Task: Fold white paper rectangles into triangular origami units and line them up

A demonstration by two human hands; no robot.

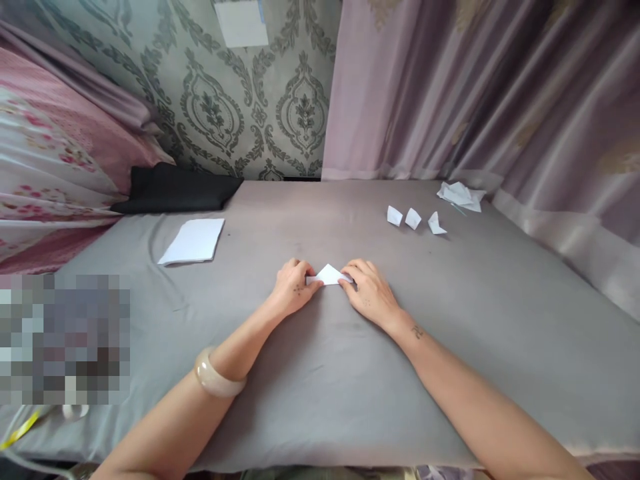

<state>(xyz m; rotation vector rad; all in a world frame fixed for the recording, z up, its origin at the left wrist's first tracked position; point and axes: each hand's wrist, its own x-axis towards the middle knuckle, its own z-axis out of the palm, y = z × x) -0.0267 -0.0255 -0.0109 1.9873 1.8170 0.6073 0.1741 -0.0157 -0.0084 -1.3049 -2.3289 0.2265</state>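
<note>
Pinching the small paper at its two ends, my left hand and right hand are both clamped on it, thumbs on the near side. I see it near the middle of the grey table, folded to a peak that points away from me. A pale bangle circles the left forearm. Off to the left I make out a flat white stack, with a black cloth behind it. Toward the far right I have three folded pieces in a row, set apart, and beyond them a loose pile of white paper near the curtain.
</note>
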